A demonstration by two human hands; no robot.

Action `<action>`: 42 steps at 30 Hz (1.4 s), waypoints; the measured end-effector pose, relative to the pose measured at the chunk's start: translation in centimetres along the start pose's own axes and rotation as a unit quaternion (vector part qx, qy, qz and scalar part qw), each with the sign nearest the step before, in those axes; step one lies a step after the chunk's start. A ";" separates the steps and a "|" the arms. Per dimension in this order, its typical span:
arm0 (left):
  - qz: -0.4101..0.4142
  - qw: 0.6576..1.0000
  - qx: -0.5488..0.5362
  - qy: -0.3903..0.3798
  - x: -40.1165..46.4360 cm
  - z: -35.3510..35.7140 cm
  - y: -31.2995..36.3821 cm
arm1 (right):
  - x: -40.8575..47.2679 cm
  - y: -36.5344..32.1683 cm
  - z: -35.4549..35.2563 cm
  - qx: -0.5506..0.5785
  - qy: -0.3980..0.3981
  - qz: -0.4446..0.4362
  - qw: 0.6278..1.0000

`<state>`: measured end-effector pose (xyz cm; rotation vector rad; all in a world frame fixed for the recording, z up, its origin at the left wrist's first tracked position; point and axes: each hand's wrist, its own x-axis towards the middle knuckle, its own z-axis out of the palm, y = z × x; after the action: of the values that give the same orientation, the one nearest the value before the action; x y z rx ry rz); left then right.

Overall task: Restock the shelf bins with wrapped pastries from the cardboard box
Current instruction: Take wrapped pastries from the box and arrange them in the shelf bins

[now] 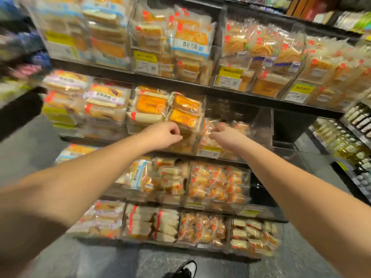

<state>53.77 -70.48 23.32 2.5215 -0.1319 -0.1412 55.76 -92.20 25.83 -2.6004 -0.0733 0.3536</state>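
Clear plastic bins (261,125) hold wrapped pastries (184,111) just beyond both hands; left hand (164,135) and right hand (224,137) show curled fingers, grasp impossible to tell.

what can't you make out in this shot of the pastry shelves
1. Cardboard box: not in the head view, so how many pastries are left cannot be told.
2. Left hand and right hand: fingers curl at the bin fronts, but their backs hide whether they pinch a wrapper.
3. Yellow price tags: print too small and blurred to read.
4. Far-left shelves: smeared by motion blur.
5. Half-empty bin: clear wall glare hides its depth.
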 end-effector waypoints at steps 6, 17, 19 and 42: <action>-0.157 0.987 0.003 0.021 -16.4 -3.0 -15.1 | -4.7 -10.6 12.1 -0.106 -0.100 -0.160 0.976; -0.407 0.889 -0.093 0.189 -42.5 -3.8 -32.3 | -13.6 -27.8 35.7 -0.234 -0.257 -0.414 0.842; -0.439 0.864 -0.114 0.219 -45.2 -3.3 -34.1 | -14.5 -29.7 38.8 -0.232 -0.288 -0.425 0.826; -0.648 0.710 -0.132 0.240 -55.4 -15.6 -61.9 | -8.9 -59.4 65.7 -0.240 -0.335 -0.505 0.758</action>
<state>4.91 -4.30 4.09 1.7912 1.7382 -0.0316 30.77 -10.05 2.46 -2.2629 -1.9264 0.8817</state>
